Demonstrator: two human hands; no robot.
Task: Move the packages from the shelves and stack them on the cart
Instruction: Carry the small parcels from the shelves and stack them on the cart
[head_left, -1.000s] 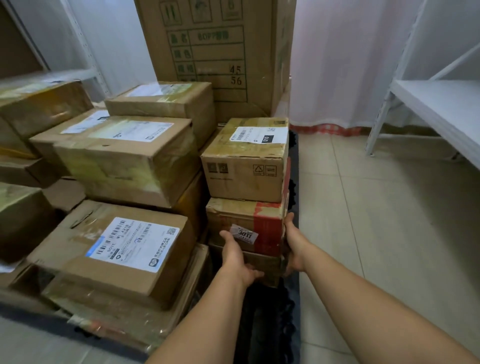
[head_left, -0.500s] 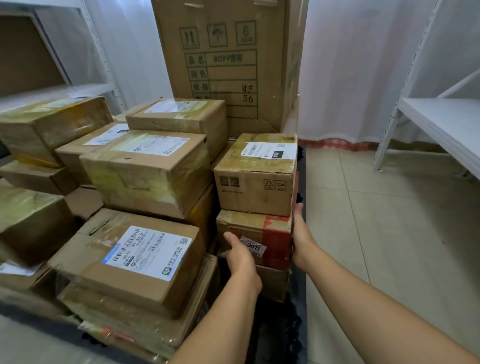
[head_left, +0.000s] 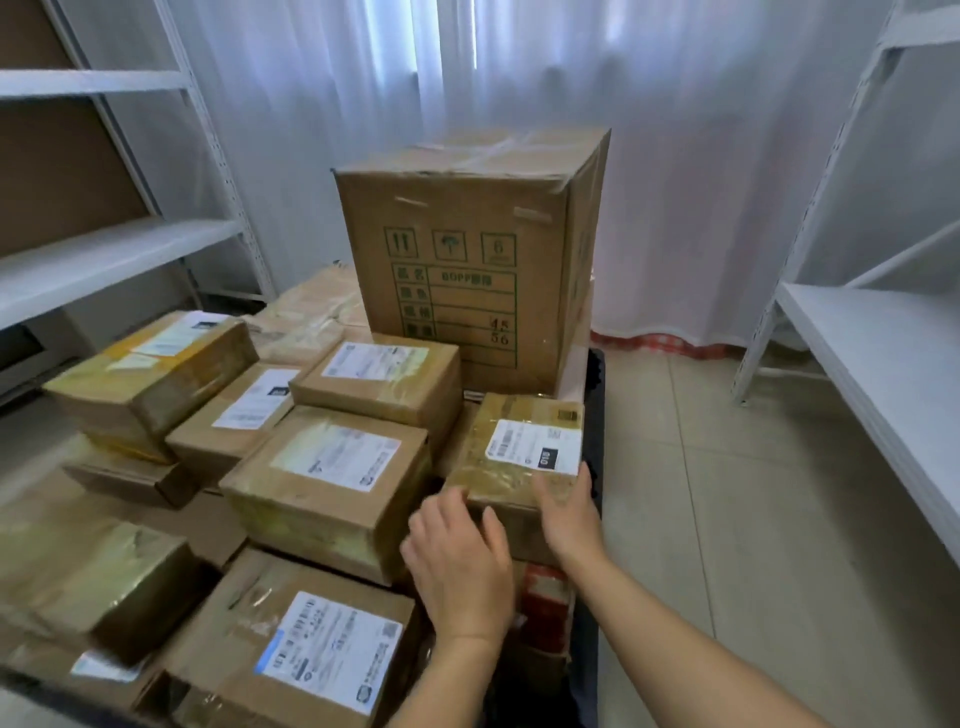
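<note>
Several taped cardboard packages are stacked on the black cart (head_left: 595, 415). At the stack's right front sits a small box with a white label (head_left: 493, 467), on top of a red-taped box (head_left: 545, 603). My right hand (head_left: 566, 512) rests with straight fingers on the near right corner of the small box. My left hand (head_left: 462, 566) is spread at that box's near left corner, fingers relaxed, holding nothing. A tall printed carton (head_left: 467, 270) stands behind them.
White metal shelves stand on the left (head_left: 104, 254) and on the right (head_left: 883, 358), their boards bare. A white curtain (head_left: 675, 156) hangs behind the cart. Tiled floor (head_left: 727, 519) lies between the cart and the right shelf.
Both hands have left the red-taped box and risen to the labelled box above it. The view has lifted and pulled back, showing the tall carton's top.
</note>
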